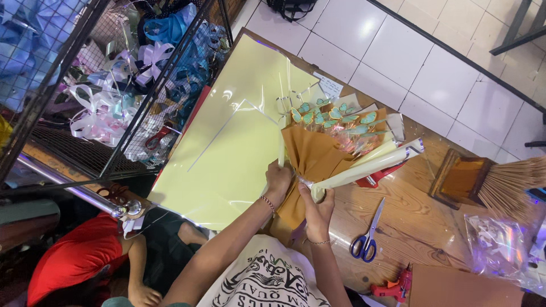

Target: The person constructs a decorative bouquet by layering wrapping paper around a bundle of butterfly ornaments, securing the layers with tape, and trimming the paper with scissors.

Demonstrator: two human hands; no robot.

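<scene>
Both hands clamp the bouquet's neck near the table's near edge: the left hand (pixel 277 179) on its left side, the right hand (pixel 317 213) below. The bouquet (pixel 324 142) stretches away toward the far-right corner.
</scene>
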